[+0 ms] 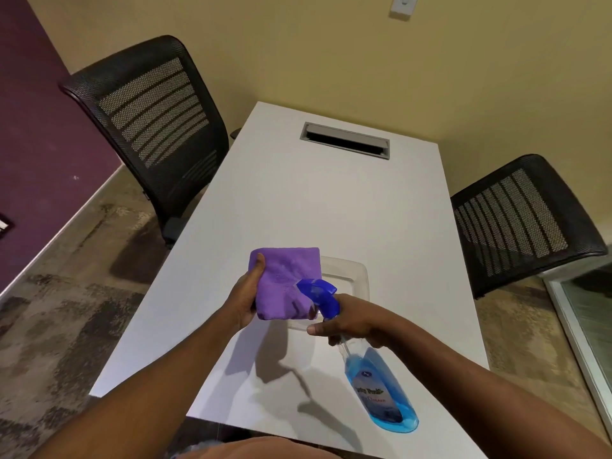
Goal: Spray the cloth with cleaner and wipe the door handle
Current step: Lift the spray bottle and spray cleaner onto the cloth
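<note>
A folded purple cloth (285,276) is held up above the white table (331,200) by my left hand (246,298), thumb on its front face. My right hand (351,321) grips the neck of a clear spray bottle (381,389) with blue cleaner inside. The bottle tilts, its blue nozzle head (318,291) pointing at the cloth and almost touching it. No door handle is in view.
A clear square tray (356,276) lies on the table behind the cloth. A grey cable slot (344,140) is set in the far end. Black mesh chairs stand at the left (149,127) and right (520,220). A glass panel frame (576,326) is at the far right.
</note>
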Demonstrator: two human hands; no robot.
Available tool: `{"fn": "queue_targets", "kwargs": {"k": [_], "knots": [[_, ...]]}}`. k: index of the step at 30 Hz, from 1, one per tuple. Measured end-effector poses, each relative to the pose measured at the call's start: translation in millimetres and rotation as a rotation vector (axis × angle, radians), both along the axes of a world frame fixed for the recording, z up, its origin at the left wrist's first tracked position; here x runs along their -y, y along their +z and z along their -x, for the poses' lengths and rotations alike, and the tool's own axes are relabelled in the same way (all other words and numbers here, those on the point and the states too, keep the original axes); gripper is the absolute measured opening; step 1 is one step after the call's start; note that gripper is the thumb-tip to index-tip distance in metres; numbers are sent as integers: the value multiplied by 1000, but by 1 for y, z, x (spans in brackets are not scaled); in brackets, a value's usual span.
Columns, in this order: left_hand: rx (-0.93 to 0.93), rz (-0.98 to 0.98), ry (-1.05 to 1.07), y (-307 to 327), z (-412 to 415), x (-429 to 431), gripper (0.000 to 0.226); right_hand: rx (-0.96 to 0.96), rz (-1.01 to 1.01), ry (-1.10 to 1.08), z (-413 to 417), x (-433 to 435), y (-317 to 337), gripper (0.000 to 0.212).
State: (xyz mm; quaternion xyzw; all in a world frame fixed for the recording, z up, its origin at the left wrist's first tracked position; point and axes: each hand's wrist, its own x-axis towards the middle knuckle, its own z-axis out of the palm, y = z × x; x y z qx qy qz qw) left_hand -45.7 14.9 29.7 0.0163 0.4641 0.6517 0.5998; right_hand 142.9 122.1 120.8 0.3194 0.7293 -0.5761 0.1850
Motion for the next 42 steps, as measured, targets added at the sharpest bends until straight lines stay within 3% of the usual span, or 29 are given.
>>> {"fn": "queue_targets", "kwargs": {"k": [6, 14, 20, 24, 35, 42], "knots": [[5, -16, 15, 0, 0, 1, 51, 48, -38, 1, -7, -1, -4, 23], [18, -37, 45, 1, -5, -1, 49, -149, 1, -145, -22, -12, -1, 33], [-12, 12, 90, 0, -7, -1, 54, -218, -50, -229, -34, -33, -1, 29], [-16, -9, 103, 2, -8, 0, 51, -286, -59, -290, -40, -49, 3, 42], [-51, 49, 144, 8, -10, -1, 62, -570, -203, -455, -28, -76, 21, 29], [-51, 52, 162, 13, -8, 2, 61, -670, -305, -626, -10, -86, -4, 43]]}}
